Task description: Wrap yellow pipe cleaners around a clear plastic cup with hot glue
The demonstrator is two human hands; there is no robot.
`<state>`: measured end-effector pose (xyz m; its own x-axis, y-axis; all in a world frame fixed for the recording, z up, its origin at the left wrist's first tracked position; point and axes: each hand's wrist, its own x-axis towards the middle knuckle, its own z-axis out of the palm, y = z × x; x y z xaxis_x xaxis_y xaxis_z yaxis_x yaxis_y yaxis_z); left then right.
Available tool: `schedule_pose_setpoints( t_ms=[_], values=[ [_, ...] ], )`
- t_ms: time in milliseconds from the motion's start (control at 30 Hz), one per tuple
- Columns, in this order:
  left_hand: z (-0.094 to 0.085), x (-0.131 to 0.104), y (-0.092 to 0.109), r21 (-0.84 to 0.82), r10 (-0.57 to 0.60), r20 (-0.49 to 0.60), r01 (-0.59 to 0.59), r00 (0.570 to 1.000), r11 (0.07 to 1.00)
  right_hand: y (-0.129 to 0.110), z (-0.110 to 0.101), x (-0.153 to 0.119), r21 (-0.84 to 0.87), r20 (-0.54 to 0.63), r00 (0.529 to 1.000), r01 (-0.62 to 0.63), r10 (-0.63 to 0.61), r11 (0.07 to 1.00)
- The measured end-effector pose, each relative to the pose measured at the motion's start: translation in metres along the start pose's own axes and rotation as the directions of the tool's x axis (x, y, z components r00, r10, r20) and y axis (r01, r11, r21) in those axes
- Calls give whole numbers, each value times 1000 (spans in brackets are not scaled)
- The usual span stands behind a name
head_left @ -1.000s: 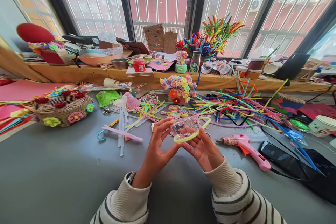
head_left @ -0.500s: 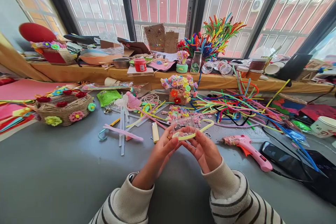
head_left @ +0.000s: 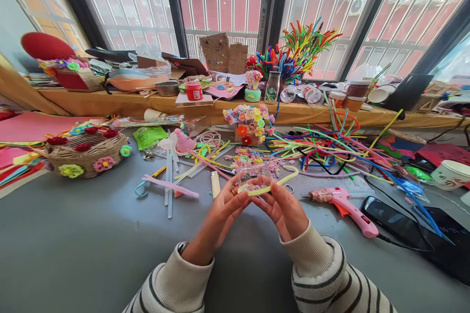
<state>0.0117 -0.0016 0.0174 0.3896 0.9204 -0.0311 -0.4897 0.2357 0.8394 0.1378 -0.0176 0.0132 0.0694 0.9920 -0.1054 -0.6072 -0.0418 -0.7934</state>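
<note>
Between my two hands, just above the grey table, is a small clear plastic cup (head_left: 253,173). A pale yellow pipe cleaner (head_left: 262,190) runs along its near lower edge, and its free end bends out to the right in a hook. My left hand (head_left: 228,205) has its thumb pressed on the pipe cleaner at the left, fingers under the cup. My right hand (head_left: 288,208) pinches the pipe cleaner at the right with the thumb, other fingers beneath. The undersides of the fingers are partly hidden.
A pink glue gun (head_left: 345,205) and a black phone (head_left: 389,220) lie at right. Loose pipe cleaners (head_left: 326,149) heap behind. At left are a twine basket (head_left: 88,154) and clear glue sticks (head_left: 169,181). A cream lighter (head_left: 215,184) lies near my left hand.
The whole view has shifted slightly. Both hands keep nearly the same hold on the cup and pipe cleaner; little else differs.
</note>
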Motion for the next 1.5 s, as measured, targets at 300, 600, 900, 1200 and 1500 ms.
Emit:
schedule_pose_setpoints(
  t_ms=[300, 600, 900, 1200, 1500],
  values=[
    [-7, 7, -8, 5, 17, -31, -17, 999, 1000, 2, 1, 1, 17, -26, 1000, 14, -14, 1000],
    [-11, 8, -10, -3, 53, 0, -53, 999, 999, 3, -1, 3, 85, -20, 1000, -21, 23, 996],
    [-5, 5, -6, 13, 20, -19, -20, 1000, 1000, 6, -1, 3, 41, -15, 1000, -7, 7, 999],
    [-5, 4, -6, -57, 7, 12, -6, 1000, 998, 6, -1, 3, -18, -54, 998, 41, -42, 999],
    [-7, 2, -1, -96, 24, 52, -19, 998, 995, -2, -5, 2, 79, -73, 997, 42, -36, 996]
  ],
)
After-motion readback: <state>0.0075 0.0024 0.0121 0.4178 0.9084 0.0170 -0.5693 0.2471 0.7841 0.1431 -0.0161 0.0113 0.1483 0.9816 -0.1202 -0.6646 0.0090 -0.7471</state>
